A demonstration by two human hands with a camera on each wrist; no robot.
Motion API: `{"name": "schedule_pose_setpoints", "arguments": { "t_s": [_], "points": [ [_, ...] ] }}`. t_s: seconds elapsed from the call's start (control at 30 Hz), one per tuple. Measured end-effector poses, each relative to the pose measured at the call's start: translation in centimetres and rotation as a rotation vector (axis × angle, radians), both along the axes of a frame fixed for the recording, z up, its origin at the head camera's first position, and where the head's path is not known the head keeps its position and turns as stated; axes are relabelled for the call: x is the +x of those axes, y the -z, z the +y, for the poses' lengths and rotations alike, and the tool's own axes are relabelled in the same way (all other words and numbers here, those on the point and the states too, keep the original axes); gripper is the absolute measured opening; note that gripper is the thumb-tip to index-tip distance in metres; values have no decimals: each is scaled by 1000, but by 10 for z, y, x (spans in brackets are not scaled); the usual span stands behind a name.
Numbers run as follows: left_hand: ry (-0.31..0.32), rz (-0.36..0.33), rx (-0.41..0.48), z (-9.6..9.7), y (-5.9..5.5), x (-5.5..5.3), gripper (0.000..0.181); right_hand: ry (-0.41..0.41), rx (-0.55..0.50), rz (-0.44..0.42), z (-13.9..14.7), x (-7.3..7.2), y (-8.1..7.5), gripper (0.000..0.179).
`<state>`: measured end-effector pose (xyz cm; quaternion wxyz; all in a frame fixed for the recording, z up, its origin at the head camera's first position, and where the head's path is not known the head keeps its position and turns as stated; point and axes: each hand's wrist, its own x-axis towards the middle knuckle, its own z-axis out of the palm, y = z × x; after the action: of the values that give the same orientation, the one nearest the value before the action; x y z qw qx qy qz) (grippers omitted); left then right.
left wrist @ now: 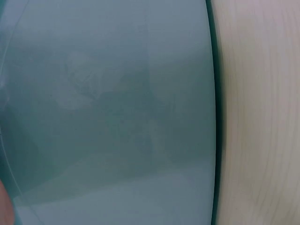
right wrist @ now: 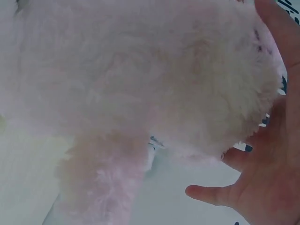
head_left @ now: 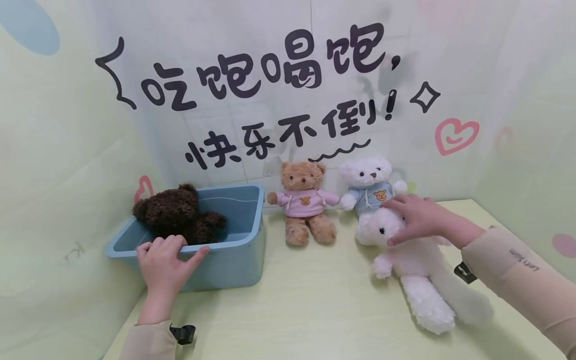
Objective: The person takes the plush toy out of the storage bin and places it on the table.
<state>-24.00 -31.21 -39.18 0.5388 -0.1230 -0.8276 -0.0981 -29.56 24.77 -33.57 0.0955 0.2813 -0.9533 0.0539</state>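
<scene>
My left hand (head_left: 165, 265) grips the near rim of a blue plastic tub (head_left: 225, 270), with the thumb along the edge. In the left wrist view the tub's outer wall (left wrist: 117, 108) fills most of the picture. A dark brown teddy bear (head_left: 168, 212) leans inside the tub. On the right, my right hand (head_left: 425, 217) holds a white stuffed toy (head_left: 423, 292) by the head, thumb across the face and fingers on the far side. Its body slants toward me, legs nearest. The right wrist view shows white fur (right wrist: 140, 70) close up beside the spread fingers.
A light brown teddy bear (head_left: 305, 202) in a pink top sits against the back wall (head_left: 252, 30). Beside it sits a white teddy bear (head_left: 366, 172) in a blue top, partly behind the held toy. The pale table (head_left: 288, 310) lies beneath everything.
</scene>
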Motion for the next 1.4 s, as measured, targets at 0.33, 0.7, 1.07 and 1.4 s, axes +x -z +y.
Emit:
{"name": "schedule_pose_setpoints", "arguments": {
  "t_s": [0.33,0.7,1.07,1.4],
  "points": [
    [-2,-1,0,1,2,-2,75,-119,-296,159,17,-3,3,80],
    [3,-11,-7,1,2,-3,76,-219,-547,562,50,24,36,95],
    [5,-19,9,2,4,-5,76,-13,-635,475,98,63,78,100],
    [10,-13,9,0,3,-6,78,130,-561,183,108,82,54,85]
  ]
}}
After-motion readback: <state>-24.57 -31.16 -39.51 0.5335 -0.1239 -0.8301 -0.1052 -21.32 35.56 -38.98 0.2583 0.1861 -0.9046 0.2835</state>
